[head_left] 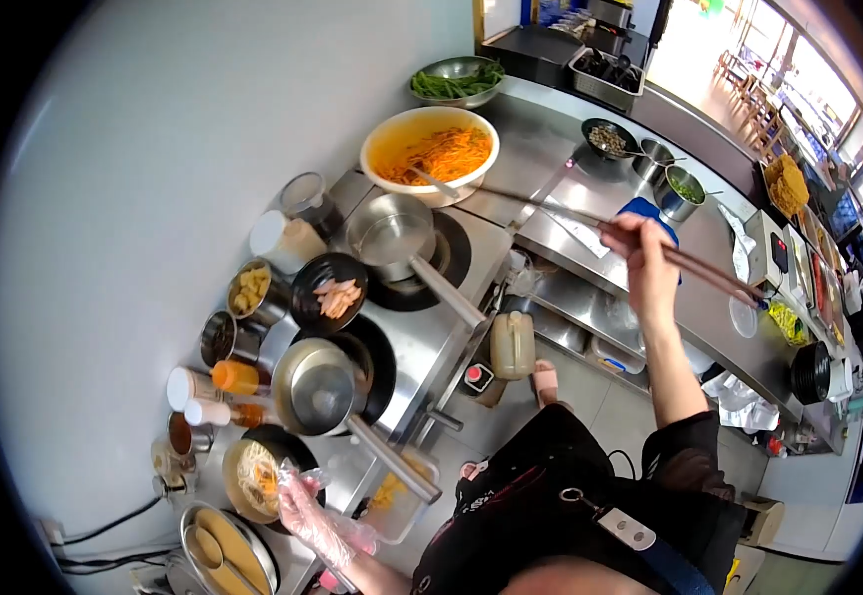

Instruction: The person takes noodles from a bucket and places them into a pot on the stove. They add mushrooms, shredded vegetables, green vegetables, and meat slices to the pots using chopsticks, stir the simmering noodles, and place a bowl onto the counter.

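Observation:
My right hand (641,260) is closed around a pair of long brown chopsticks (714,274). They reach left across the counter toward a large white bowl (380,171) of shredded carrot (448,154). Near the stove's front left, my left hand (314,521) wears a clear plastic glove. Its fingers are bent at the edge of a bowl (235,493) holding pale strands and some orange shreds (258,474); they seem to grip the rim, though part is hidden by the crinkled glove. A dark pan sits beside or beneath that bowl.
Two saucepans, one at the back (389,238) and one nearer (320,392), sit on the stove, handles toward me. A black bowl (332,294) holds pinkish meat strips. Jars and bottles (237,377) line the wall. A greens bowl (456,91) stands behind. A jug (513,347) is below the counter.

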Demonstrator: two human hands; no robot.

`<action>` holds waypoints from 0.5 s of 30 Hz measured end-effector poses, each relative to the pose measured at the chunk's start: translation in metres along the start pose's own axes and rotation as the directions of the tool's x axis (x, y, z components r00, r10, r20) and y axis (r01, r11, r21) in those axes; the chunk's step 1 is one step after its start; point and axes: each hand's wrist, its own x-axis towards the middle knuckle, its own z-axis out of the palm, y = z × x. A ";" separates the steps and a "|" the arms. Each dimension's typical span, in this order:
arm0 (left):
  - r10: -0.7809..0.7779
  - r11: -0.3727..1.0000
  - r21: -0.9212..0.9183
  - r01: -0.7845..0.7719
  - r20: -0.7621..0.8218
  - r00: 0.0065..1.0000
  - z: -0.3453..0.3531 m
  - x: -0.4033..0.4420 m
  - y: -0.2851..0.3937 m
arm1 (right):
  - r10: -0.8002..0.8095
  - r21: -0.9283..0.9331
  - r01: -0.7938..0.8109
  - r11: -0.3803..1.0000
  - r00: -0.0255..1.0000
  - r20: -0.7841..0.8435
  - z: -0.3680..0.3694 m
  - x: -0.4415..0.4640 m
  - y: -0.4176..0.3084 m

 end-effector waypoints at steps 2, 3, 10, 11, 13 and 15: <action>-0.005 0.999 0.045 0.006 -0.015 1.000 0.016 0.006 -0.010 | -0.059 -0.040 0.057 0.998 0.998 -0.037 -0.020 0.048 -0.002; 0.015 0.997 0.078 -0.014 -0.010 1.000 0.027 0.007 -0.013 | -0.084 -0.066 0.082 0.994 0.996 -0.022 -0.033 0.076 0.003; 0.132 0.964 0.243 -0.110 -0.073 0.989 0.239 -0.028 0.022 | -0.094 -0.312 0.116 0.943 0.992 0.086 -0.077 0.319 0.117; 0.130 0.961 0.251 -0.114 -0.049 0.990 0.268 -0.028 0.023 | -0.099 -0.323 0.128 0.938 0.990 0.104 -0.077 0.354 0.142; 0.137 0.950 0.280 -0.135 0.011 0.990 0.331 -0.032 0.034 | -0.095 -0.309 0.135 0.941 0.985 0.141 -0.073 0.421 0.194; 0.142 0.922 0.351 -0.164 0.089 0.986 0.390 -0.032 0.051 | -0.052 -0.328 0.100 0.939 0.987 0.153 -0.064 0.475 0.240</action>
